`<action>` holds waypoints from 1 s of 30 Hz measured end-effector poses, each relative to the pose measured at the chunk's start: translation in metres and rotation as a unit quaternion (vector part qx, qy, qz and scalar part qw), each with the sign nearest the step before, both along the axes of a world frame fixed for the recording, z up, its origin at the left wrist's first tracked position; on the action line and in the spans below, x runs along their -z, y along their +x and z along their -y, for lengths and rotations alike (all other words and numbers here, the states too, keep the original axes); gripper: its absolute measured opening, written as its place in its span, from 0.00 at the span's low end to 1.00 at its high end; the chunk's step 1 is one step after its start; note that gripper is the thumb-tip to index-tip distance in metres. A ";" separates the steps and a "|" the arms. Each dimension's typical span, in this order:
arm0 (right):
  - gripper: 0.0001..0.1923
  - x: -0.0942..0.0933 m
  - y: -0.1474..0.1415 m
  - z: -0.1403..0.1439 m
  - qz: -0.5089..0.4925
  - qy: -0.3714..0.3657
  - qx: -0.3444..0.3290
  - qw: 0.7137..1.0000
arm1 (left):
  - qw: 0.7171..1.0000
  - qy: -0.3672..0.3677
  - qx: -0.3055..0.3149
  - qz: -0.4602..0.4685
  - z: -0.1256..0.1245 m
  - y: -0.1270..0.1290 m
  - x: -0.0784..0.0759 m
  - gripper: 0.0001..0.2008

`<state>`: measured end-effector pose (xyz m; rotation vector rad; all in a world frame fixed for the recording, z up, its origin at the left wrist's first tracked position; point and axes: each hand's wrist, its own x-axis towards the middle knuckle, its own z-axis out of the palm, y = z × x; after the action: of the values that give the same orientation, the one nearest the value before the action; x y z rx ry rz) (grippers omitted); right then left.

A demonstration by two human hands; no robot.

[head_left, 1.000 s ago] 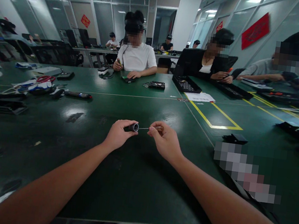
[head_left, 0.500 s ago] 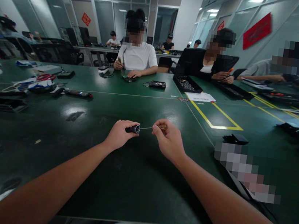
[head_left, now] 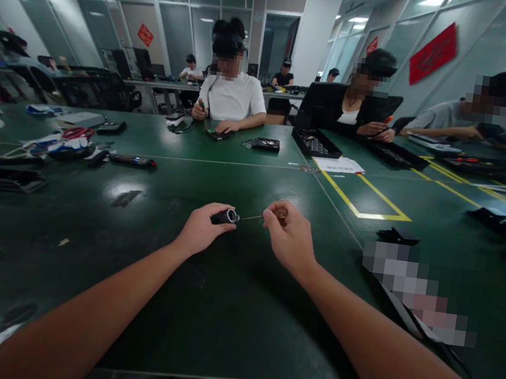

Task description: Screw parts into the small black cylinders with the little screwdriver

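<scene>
Clasping cylinder [head_left: 223, 217] in left hand [head_left: 199, 231], screwdriver [head_left: 281, 214] in right hand [head_left: 291, 242], well inside table edge [head_left: 228, 378]

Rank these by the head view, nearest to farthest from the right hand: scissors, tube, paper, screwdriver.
1. Screwdriver: held in the right hand.
2. Tube: to its left, held in the left hand.
3. Paper: farther ahead, slightly right.
4. Scissors: ahead and far to the left.
</scene>
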<state>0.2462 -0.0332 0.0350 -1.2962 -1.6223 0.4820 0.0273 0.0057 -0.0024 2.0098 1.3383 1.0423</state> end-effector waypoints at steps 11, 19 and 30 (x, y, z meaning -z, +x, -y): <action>0.08 0.002 0.001 -0.002 -0.014 0.008 -0.004 1.000 | 0.972 -0.087 0.018 0.217 -0.003 0.003 -0.001 0.24; 0.08 0.001 0.000 -0.002 -0.002 0.000 -0.006 1.000 | 0.954 -0.189 0.004 0.233 -0.003 -0.009 -0.020 0.14; 0.08 0.003 -0.002 -0.002 0.002 -0.010 -0.010 1.000 | 0.978 -0.049 0.059 -0.195 0.007 -0.007 -0.021 0.12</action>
<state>0.2444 -0.0307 0.0322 -1.2975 -1.6396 0.5097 0.0204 -0.0011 0.0183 2.2641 1.4062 0.5313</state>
